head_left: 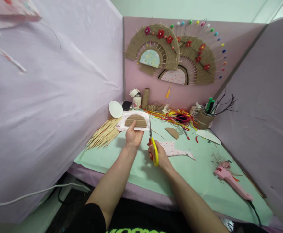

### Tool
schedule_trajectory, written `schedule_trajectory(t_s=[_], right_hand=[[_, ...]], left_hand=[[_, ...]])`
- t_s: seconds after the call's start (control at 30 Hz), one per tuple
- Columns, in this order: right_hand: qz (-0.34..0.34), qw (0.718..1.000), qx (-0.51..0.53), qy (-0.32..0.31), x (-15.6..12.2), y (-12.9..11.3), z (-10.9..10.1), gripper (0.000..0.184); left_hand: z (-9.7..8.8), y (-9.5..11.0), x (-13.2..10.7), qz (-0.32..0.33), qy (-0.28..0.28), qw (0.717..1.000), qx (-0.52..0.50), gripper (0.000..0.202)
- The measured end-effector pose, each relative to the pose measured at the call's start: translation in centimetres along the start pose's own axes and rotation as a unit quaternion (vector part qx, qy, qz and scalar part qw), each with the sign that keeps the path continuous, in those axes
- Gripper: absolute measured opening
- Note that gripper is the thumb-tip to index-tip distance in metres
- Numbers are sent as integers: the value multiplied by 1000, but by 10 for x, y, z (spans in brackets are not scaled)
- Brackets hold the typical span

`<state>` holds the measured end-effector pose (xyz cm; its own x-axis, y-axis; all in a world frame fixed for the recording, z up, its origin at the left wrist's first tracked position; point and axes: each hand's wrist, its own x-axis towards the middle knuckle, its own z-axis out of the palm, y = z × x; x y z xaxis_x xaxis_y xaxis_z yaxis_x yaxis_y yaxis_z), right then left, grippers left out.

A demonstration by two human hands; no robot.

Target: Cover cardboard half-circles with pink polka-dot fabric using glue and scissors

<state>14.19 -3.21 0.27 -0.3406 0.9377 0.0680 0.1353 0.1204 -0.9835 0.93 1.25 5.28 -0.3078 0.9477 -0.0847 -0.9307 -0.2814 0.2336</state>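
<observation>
My left hand (134,136) grips a piece of pale fabric (145,127) with a brown corrugated cardboard half-circle (139,120) lying on it, thumb on top. In my right hand (158,153) is a pair of scissors (154,152) with yellow and red handles. Their blades point up along the fabric's right edge; whether they touch it I cannot tell. On the table below my right hand lies a scrap of white fabric with pink dots (174,149). A second cardboard half-circle (172,133) lies further right.
Thin wooden sticks (105,132) lie at left near a white bowl-like piece (115,109). A pink glue gun (233,183) with a cord rests at right. Coloured pipe cleaners (177,115) and a pen holder (203,119) stand behind. Decorated fans (170,53) hang on the back panel.
</observation>
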Motion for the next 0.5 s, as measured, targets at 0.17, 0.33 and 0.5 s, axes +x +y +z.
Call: schedule_trajectory(t_s=[0.17, 0.33, 0.5], right_hand=[[-6, 1000, 0, -3, 0, -1, 0, 47], [-8, 1000, -2, -13, -1, -3, -2, 48], [-12, 1000, -1, -7, 0, -1, -3, 47]], left_hand=[[-1, 1, 1, -7, 10, 1000, 9, 32], [-1, 2, 1, -6, 10, 1000, 7, 29], [-1, 0, 0, -9, 16, 1000, 10, 32]])
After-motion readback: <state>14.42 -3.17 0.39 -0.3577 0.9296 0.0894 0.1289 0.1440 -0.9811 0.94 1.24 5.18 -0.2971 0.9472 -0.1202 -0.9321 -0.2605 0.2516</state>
